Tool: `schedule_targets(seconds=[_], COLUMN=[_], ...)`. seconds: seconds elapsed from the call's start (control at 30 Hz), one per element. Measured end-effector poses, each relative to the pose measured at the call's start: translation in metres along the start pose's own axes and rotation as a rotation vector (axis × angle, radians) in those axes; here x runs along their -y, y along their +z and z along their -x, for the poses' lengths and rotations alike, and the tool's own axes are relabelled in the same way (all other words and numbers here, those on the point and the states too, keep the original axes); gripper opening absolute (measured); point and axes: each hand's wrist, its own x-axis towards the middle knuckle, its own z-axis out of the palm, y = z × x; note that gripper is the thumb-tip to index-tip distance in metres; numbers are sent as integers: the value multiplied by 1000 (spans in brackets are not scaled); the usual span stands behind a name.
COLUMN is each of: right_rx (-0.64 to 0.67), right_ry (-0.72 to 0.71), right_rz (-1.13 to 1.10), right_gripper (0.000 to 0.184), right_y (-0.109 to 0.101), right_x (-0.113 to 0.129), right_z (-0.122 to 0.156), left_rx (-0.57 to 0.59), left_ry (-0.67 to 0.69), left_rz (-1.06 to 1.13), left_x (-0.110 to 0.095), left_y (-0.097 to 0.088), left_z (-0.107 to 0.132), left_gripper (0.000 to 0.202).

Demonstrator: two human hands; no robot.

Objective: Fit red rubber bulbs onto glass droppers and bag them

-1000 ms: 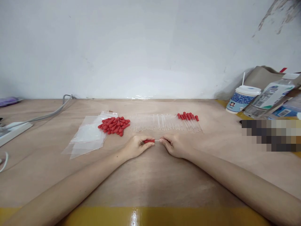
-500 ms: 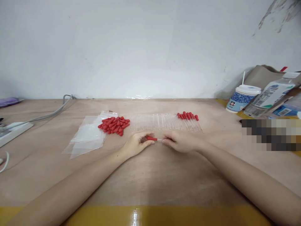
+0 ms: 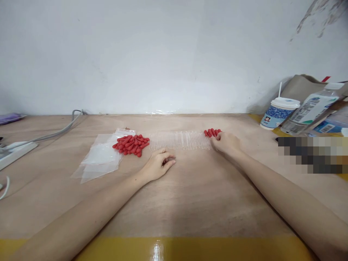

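Observation:
My left hand (image 3: pixel 160 165) rests on the table with loosely curled fingers apart and nothing between them. Just beyond it lies a row of clear glass dropper tubes (image 3: pixel 179 140). A heap of red rubber bulbs (image 3: pixel 132 144) is at the far left of that row. At the row's right end several tubes wear red bulbs as finished droppers (image 3: pixel 212 133). My right hand (image 3: pixel 227 144) is closed there, fingertips pinched on a dropper, a bit of its red bulb showing at the thumb. Its glass part and the rightmost droppers are hidden behind the hand.
Clear zip bags (image 3: pixel 102 154) lie under and left of the bulbs. A paper cup (image 3: pixel 280 112) with a straw and a plastic bottle (image 3: pixel 312 108) stand at the right back. A grey cable (image 3: pixel 54 134) runs to a white power strip (image 3: pixel 19 152) at left.
My right hand has moved right and away from me, to the bulbed droppers, taking the dropper along. The left hand has let go of the red bulb and stayed nearly in place.

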Motion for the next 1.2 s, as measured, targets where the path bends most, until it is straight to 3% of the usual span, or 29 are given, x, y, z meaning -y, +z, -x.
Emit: schedule_targets(seconds=[0.17,0.3,0.43,0.53,0.7,0.87,1.13,1.2], right_rx=[10,-24,190,336,310,137,193,155], right_ry=[44,176,239,225,188,99,112,113], right_rz=[29,66,134,164,181,17,-37,-47], right_gripper=[36,36,45,43,31,34,29,30], right_y=[-1,-14,-17,-11,-10,-16,-7,-8], right_x=[-9,-37,-66,-74,-65,-43,-25,-25], right_z=[-9,-25,-40,-46,-41,-31,-20,-20], left_rx=[2,1,6,5,3,3,-2,-1], left_ry=[18,23,17,18,25,20,27,28], left_rz=[14,14,18,16,26,24,40,42], left_x=[0,1,2,2,1,1,2,1], left_y=[0,1,1,1,1,1,1,1], left_z=[0,0,0,0,0,0,0,0], left_gripper=[16,15,15,16,15,15,15,15])
